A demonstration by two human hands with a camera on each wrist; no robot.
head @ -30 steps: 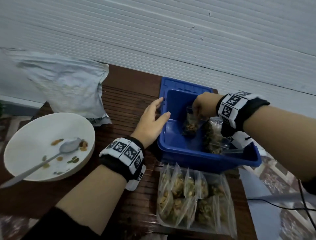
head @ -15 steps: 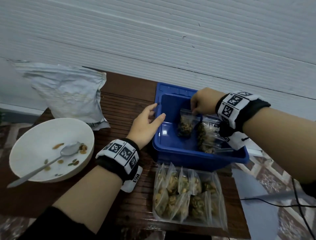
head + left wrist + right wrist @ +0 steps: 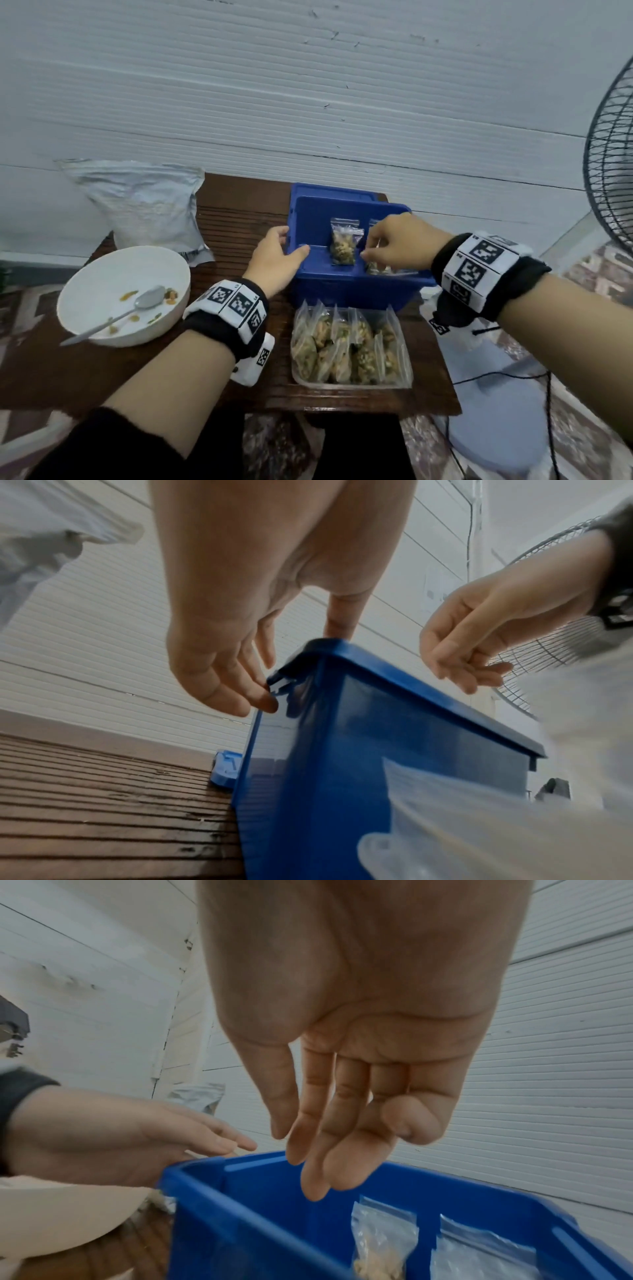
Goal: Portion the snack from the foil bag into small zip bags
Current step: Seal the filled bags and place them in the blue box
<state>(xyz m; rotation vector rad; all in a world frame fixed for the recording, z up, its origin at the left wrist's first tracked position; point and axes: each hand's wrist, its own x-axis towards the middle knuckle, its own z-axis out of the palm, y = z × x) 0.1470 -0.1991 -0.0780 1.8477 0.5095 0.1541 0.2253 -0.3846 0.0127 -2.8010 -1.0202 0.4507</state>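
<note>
White bowl [image 3: 102, 294] holding a spoon [image 3: 144, 301], wooden table [image 3: 68, 370], fan [image 3: 613, 164] at right

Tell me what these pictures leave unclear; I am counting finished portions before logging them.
- Second zip bag in the blue bin: head view, right hand covers most of it.
- Packed zip bags in the clear tray: head view, overlapping, no exact count.
- Foil bag: head view, contents hidden.
- Bin's inside: left wrist view, its wall blocks it.
</note>
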